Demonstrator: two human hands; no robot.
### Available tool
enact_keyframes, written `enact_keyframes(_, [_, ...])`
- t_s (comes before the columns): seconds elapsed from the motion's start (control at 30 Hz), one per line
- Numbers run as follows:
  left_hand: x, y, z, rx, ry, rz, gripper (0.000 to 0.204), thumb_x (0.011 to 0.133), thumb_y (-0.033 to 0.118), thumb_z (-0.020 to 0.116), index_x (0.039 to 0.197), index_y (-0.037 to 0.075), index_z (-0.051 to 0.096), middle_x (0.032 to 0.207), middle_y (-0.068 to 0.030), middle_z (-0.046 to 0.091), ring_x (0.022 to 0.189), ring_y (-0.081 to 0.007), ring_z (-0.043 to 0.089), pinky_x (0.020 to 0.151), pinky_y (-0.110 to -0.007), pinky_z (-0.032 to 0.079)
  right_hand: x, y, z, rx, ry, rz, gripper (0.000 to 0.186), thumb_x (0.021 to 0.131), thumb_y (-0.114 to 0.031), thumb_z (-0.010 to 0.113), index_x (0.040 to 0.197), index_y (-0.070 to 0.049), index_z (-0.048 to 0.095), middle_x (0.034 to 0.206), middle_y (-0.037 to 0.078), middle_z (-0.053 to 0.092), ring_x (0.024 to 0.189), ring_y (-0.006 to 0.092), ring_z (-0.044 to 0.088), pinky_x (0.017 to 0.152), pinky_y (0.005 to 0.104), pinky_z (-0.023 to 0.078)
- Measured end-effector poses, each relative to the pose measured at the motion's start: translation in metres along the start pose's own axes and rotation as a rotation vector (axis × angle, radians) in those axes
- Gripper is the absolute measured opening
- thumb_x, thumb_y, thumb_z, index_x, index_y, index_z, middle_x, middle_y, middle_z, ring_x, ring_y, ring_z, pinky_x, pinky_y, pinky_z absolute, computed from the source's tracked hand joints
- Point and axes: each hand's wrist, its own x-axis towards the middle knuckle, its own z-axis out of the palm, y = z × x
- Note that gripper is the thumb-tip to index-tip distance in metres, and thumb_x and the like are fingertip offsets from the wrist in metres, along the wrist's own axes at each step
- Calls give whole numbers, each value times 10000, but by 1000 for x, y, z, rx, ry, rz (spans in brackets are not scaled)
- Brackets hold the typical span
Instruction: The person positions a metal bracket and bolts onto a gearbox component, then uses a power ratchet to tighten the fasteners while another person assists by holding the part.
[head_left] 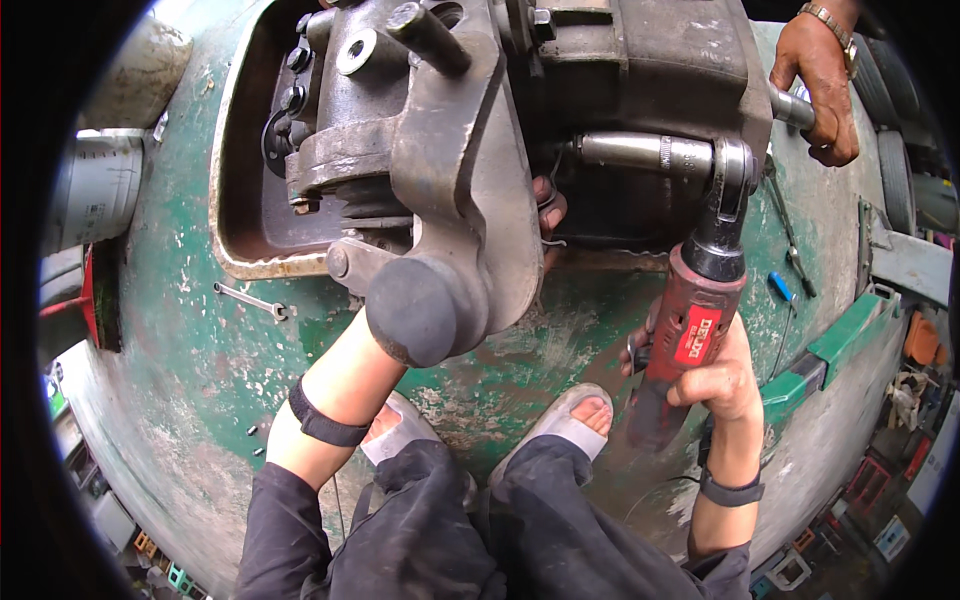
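My right hand point(725, 385) is wrapped round the red and black body of a cordless ratchet wrench point(690, 345). A long chrome socket point(635, 152) on its head points left into the dark recess of a large greasy metal housing point(680, 60). My left forearm passes under a cast arm with a round black end point(412, 310). Only some curled fingertips of my left hand point(550, 208) show beside the casting, near a thin bent metal strip; what they grip is hidden. At the right, another person's hand point(820, 95) grasps a metal bar point(792, 108) against the housing.
The housing sits over a rusty-rimmed metal tray point(225, 215) on a worn green floor point(190, 370). A combination wrench point(250, 300) lies left; a blue-handled screwdriver point(781, 287) lies right, by a green metal beam point(845, 345). Buckets point(105, 190) stand far left. My sandalled feet are below the housing.
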Motion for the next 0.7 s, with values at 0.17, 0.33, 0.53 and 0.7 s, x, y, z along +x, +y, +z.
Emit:
enact_keyframes(0.17, [-1, 0, -2, -17, -41, 16, 320, 1050, 311, 396, 872, 67, 504, 520, -1, 484, 466, -96, 352, 489, -221, 286, 29, 4, -21, -145, -42, -84, 671, 365, -15, 611, 1031, 38, 543, 890, 170, 643, 808, 313, 665, 739, 423, 577])
enact_keyframes(0.33, [-1, 2, -2, 31, -59, 23, 313, 1049, 300, 407, 868, 63, 501, 521, 2, 471, 466, -89, 374, 523, -221, 301, 47, 17, -22, -35, -111, -126, 666, 337, -16, 625, 998, 21, 560, 888, 167, 648, 828, 315, 658, 758, 422, 551])
enact_keyframes(0.53, [0, 1, -3, 14, -96, 16, 305, 1045, 308, 412, 876, 71, 503, 522, 8, 476, 470, -88, 376, 527, -223, 297, 51, 27, -12, 97, -187, -95, 674, 319, -18, 636, 989, 14, 565, 857, 161, 649, 807, 309, 657, 753, 415, 549])
enact_keyframes(0.7, [1, 3, -5, 9, -125, 0, 299, 1042, 314, 416, 883, 77, 505, 523, 13, 481, 474, -87, 378, 530, -225, 293, 53, 19, -15, 43, -170, -96, 700, 344, -2, 607, 1043, 14, 554, 908, 133, 632, 805, 275, 655, 738, 392, 555])
